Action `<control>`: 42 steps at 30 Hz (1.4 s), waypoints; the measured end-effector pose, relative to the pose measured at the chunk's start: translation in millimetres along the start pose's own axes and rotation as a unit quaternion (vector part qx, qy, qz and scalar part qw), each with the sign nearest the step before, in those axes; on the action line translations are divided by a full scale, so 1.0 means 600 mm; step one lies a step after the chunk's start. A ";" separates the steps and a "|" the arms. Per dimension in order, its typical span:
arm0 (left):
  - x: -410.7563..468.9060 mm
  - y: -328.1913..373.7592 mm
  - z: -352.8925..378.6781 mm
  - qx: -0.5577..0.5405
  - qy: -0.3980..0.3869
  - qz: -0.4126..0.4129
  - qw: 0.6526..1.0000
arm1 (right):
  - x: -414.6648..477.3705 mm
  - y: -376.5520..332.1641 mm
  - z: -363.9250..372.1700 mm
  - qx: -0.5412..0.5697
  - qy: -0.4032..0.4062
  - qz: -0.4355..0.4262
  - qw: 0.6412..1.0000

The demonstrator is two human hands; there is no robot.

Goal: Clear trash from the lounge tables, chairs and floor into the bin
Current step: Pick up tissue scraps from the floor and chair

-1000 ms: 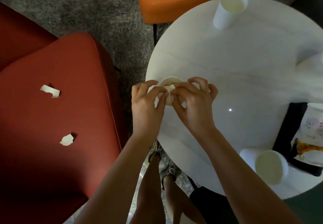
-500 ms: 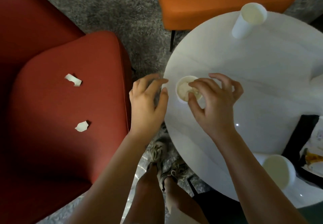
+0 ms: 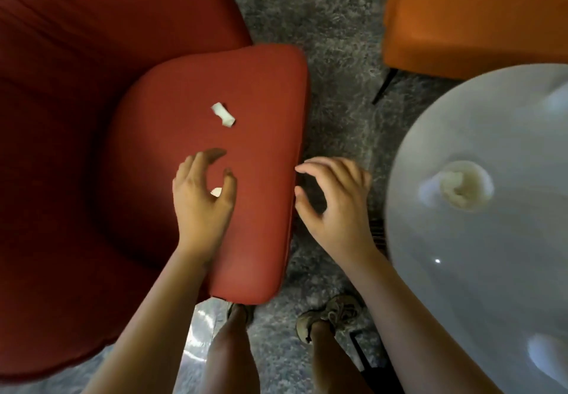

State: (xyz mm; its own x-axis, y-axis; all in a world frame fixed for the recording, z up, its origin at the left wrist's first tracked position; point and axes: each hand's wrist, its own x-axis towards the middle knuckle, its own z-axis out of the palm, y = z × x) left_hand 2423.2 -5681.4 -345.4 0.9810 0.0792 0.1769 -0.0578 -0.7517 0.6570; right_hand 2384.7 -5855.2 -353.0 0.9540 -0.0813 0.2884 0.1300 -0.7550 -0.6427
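Observation:
Two torn paper scraps lie on the red armchair's seat cushion (image 3: pixel 261 92). The farther scrap (image 3: pixel 223 114) rests in the open. The nearer scrap (image 3: pixel 216 191) shows between thumb and fingers of my left hand (image 3: pixel 201 197), which hovers spread over it without gripping. My right hand (image 3: pixel 336 201) is open above the carpet gap between chair and table, holding nothing. A white paper cup (image 3: pixel 465 185) with crumpled paper inside stands on the round white table (image 3: pixel 479 270).
An orange chair (image 3: pixel 473 15) stands at the top right, behind the table. Grey shaggy carpet (image 3: pixel 322 31) covers the floor between the seats. Another blurred cup (image 3: pixel 545 358) sits at the table's near right edge. My feet (image 3: pixel 332 316) stand by the red cushion's corner.
Both hands left the cup on the table and swung left. My left hand now sits over the nearer scrap on the red chair. The view turned left too.

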 end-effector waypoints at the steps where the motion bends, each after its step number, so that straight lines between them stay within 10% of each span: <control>1: 0.004 -0.022 -0.010 0.003 0.008 -0.010 1.000 | 0.002 -0.009 0.027 0.005 -0.011 0.003 1.000; 19: 0.093 -0.348 0.100 -0.067 -0.070 -0.153 0.984 | -0.032 0.001 0.481 -0.050 -0.128 0.222 0.965; 42: 0.327 -0.361 0.223 -0.092 -0.169 -0.122 0.974 | 0.273 0.075 0.557 0.049 -0.045 0.316 0.946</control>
State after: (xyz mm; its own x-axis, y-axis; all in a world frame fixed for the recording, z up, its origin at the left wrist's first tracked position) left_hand 2653.1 -5590.8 -551.2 0.9730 -0.0029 -0.2310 0.1821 -0.6055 0.7748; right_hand 2637.3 -5685.1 -572.3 0.8679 -0.4382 -0.2338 -0.4542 -0.5099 -0.7305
